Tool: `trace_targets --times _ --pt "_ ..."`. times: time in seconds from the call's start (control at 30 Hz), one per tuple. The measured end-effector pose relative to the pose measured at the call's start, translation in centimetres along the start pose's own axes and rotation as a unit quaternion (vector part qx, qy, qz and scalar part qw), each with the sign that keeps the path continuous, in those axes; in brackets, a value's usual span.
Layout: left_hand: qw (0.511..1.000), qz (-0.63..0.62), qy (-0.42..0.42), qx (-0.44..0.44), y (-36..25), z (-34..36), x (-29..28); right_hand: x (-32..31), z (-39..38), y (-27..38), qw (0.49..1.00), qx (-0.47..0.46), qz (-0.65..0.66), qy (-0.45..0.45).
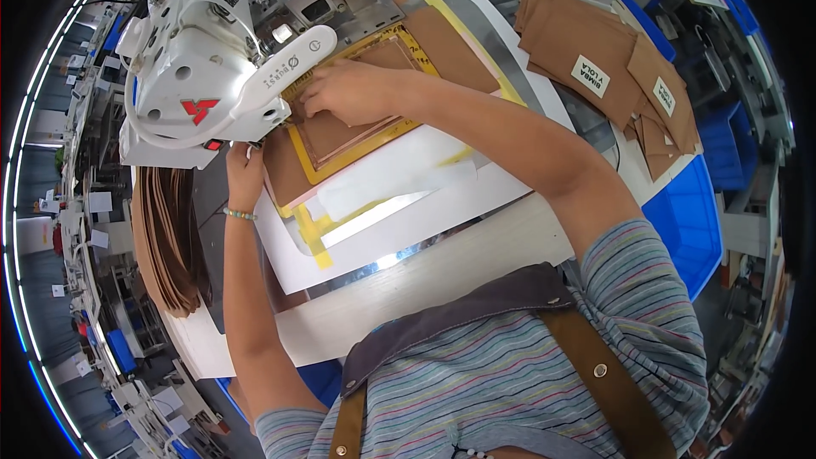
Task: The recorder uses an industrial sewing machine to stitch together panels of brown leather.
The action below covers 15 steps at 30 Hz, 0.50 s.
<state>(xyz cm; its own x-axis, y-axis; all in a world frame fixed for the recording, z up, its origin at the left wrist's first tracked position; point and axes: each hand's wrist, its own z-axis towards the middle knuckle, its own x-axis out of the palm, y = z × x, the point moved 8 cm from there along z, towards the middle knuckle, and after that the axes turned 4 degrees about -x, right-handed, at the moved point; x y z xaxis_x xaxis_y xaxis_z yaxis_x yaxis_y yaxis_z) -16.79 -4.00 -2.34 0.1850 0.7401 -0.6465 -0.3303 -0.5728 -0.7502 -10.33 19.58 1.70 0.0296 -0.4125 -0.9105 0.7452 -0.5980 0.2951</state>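
Observation:
Under the white sewing machine head [200,76], a brown panel [340,132] lies inside a yellow-edged rectangular frame [327,172]. My right hand [348,93] reaches over this panel from the right. Its fingers are bent together close to the machine's needle area, and what they pinch, if anything, is too small to make out. My left hand [245,172] is raised at the lower edge of the machine head, by the frame's left corner. The fingers there are drawn together and partly hidden by the machine, so anything in them cannot be seen.
A stack of brown panels [170,242] hangs over the table's left side. Brown pieces with white labels [586,68] are piled at the right. Below them stands a blue bin [690,221]. White sheets [399,195] with yellow tape lie under the frame.

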Motion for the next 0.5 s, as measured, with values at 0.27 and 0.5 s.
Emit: trace_targets --times 0.27,0.5 --pt "0.995 0.059 0.011 0.08 -6.1 -5.8 -1.1 0.3 -0.3 1.3 0.999 -0.039 -0.003 -0.006" --pt "0.984 0.112 0.024 0.136 -10.3 -7.8 0.3 -1.3 -3.1 2.8 0.998 -0.015 -0.064 0.023"
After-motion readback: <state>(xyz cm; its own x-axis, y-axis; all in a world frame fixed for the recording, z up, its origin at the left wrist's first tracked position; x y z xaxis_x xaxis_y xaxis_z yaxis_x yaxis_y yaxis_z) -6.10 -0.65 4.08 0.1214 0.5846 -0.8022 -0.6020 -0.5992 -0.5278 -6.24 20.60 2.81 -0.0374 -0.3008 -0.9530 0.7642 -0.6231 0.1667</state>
